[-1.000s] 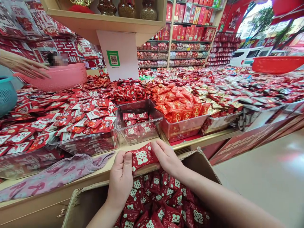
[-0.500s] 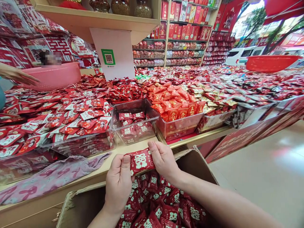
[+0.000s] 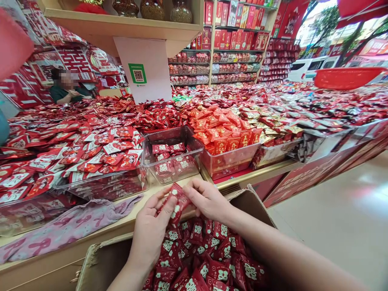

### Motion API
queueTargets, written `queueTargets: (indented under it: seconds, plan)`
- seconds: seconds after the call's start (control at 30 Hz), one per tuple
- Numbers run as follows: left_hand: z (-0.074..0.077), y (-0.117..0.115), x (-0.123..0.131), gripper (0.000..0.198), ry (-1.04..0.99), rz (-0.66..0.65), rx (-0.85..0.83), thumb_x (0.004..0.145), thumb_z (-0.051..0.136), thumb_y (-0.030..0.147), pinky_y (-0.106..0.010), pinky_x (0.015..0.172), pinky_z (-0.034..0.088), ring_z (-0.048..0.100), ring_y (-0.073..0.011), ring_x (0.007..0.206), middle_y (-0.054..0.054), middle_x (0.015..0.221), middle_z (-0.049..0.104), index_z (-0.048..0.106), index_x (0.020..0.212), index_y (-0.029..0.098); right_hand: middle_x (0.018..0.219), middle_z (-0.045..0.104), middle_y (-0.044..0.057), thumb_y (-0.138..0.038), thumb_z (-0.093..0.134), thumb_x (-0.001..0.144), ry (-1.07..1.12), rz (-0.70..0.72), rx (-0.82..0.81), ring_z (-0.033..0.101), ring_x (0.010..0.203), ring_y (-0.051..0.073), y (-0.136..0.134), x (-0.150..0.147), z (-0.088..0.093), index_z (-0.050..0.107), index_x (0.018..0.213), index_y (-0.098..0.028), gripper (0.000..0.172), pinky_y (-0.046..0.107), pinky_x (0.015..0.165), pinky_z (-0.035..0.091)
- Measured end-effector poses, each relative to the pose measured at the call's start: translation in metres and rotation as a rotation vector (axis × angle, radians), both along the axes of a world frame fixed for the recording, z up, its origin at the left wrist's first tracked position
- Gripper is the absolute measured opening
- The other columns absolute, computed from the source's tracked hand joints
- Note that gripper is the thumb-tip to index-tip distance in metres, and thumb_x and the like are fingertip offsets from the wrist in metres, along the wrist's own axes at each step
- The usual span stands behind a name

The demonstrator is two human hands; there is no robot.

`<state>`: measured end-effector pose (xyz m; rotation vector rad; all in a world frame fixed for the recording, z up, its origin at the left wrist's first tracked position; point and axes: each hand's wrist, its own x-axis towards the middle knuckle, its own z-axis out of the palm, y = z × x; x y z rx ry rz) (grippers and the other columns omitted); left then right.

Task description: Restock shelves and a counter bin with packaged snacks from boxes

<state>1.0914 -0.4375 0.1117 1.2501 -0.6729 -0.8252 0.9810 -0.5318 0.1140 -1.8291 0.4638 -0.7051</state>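
A red candy packet (image 3: 179, 205) with white flower prints is held tilted over an open cardboard box. My left hand (image 3: 151, 228) grips it from the left, thumb across its front. With bent fingers, my right hand (image 3: 209, 200) pinches its upper right edge. Part of the packet is hidden by the fingers. Below both hands, the cardboard box (image 3: 104, 262) holds many similar red packets (image 3: 197, 258) with white double-happiness characters. Just beyond the hands stands a clear plastic bin (image 3: 195, 155) with several such packets low inside it.
Heaped bins of red-and-white packets (image 3: 112, 145) stand left, orange-red packets (image 3: 224, 125) right. A pink patterned cloth (image 3: 69, 226) lies along the counter edge. A white panel with a QR code (image 3: 138, 74) rises behind. Another person (image 3: 66, 91) is at the back left; a red basket (image 3: 347, 77) sits far right.
The packet, stretched flat between both hands before, is now turned and tilted, with my hands closer together. At left, the pink basket has been lifted up, uncovering the person behind.
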Motion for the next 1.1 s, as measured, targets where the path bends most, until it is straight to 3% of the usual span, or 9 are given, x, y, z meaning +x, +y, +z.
queueTargets:
  seconds: [0.07, 0.13, 0.27, 0.47, 0.57, 0.67, 0.8, 1.0, 1.1]
  plan:
    - [0.000, -0.002, -0.004, 0.042, 0.128, 0.070, -0.056, 0.066, 0.068, 0.029, -0.028, 0.074, 0.049, 0.063, -0.0172, 0.083, -0.004, 0.095, 0.068, 0.057, 0.105, 0.019, 0.068, 0.051, -0.002, -0.047, 0.055, 0.072, -0.059, 0.078, 0.219, 0.046, 0.055, 0.007, 0.005, 0.002, -0.006, 0.048, 0.083, -0.017, 0.033, 0.018, 0.047, 0.036]
    - [0.000, -0.002, -0.007, 0.044, 0.202, 0.108, -0.088, 0.064, 0.069, 0.027, -0.028, 0.073, 0.050, 0.063, -0.0168, 0.081, -0.004, 0.095, 0.068, 0.057, 0.105, 0.020, 0.075, 0.055, 0.000, -0.044, 0.064, 0.064, -0.107, 0.135, 0.321, 0.050, 0.063, 0.009, 0.009, 0.004, -0.013, 0.049, 0.088, -0.017, 0.039, 0.020, 0.054, 0.042]
    - [0.000, -0.002, -0.008, 0.041, 0.224, 0.128, -0.101, 0.061, 0.071, 0.026, -0.030, 0.077, 0.049, 0.063, -0.0174, 0.082, -0.004, 0.089, 0.069, 0.061, 0.100, 0.018, 0.073, 0.057, 0.001, -0.044, 0.061, 0.068, -0.086, 0.108, 0.296, 0.050, 0.064, 0.009, 0.012, 0.007, -0.018, 0.056, 0.083, -0.015, 0.034, 0.021, 0.057, 0.041]
    - [0.000, -0.002, -0.003, 0.036, 0.212, 0.087, -0.085, 0.062, 0.071, 0.024, -0.032, 0.084, 0.046, 0.062, -0.0178, 0.087, -0.004, 0.086, 0.070, 0.063, 0.096, 0.016, 0.055, 0.046, -0.004, -0.040, 0.054, 0.075, -0.122, 0.030, 0.283, 0.039, 0.051, 0.005, 0.009, 0.003, -0.008, 0.053, 0.064, -0.012, 0.030, 0.019, 0.049, 0.033]
    - [0.000, -0.001, -0.004, 0.030, 0.204, 0.112, -0.100, 0.061, 0.071, 0.023, -0.029, 0.078, 0.048, 0.062, -0.0160, 0.082, -0.002, 0.081, 0.070, 0.063, 0.089, 0.016, 0.067, 0.055, -0.002, -0.037, 0.061, 0.070, -0.189, 0.053, 0.336, 0.048, 0.060, 0.007, 0.010, 0.003, -0.008, 0.057, 0.079, -0.014, 0.025, 0.020, 0.057, 0.039]
    - [0.002, 0.001, -0.005, 0.031, 0.161, 0.075, -0.073, 0.061, 0.071, 0.022, -0.025, 0.073, 0.049, 0.062, -0.0134, 0.078, 0.000, 0.082, 0.068, 0.059, 0.090, 0.019, 0.083, 0.059, 0.001, -0.034, 0.070, 0.059, -0.198, 0.102, 0.362, 0.053, 0.072, 0.011, 0.012, 0.004, -0.012, 0.055, 0.092, -0.017, 0.039, 0.023, 0.066, 0.044]
    - [0.003, 0.003, -0.004, 0.025, 0.115, 0.020, -0.033, 0.065, 0.069, 0.025, -0.024, 0.063, 0.049, 0.061, -0.0125, 0.069, 0.000, 0.080, 0.067, 0.060, 0.087, 0.019, 0.082, 0.059, 0.002, -0.033, 0.069, 0.061, -0.165, 0.132, 0.340, 0.054, 0.071, 0.011, 0.013, 0.003, -0.014, 0.054, 0.090, -0.016, 0.037, 0.025, 0.067, 0.045]
    - [-0.001, 0.003, -0.005, 0.015, 0.073, 0.081, -0.077, 0.064, 0.069, 0.025, -0.020, 0.060, 0.046, 0.057, -0.0100, 0.062, 0.003, 0.068, 0.065, 0.065, 0.076, 0.018, 0.082, 0.060, 0.002, -0.037, 0.065, 0.066, -0.177, 0.090, 0.304, 0.055, 0.073, 0.011, 0.012, 0.002, -0.010, 0.056, 0.088, -0.015, 0.033, 0.025, 0.067, 0.045]
    - [0.002, 0.002, -0.007, 0.017, 0.150, 0.090, -0.076, 0.061, 0.071, 0.027, -0.022, 0.058, 0.048, 0.057, -0.0106, 0.059, 0.002, 0.065, 0.065, 0.067, 0.074, 0.017, 0.079, 0.060, 0.002, -0.038, 0.063, 0.068, -0.187, 0.078, 0.321, 0.055, 0.070, 0.010, 0.012, 0.001, -0.009, 0.056, 0.083, -0.015, 0.028, 0.026, 0.068, 0.046]
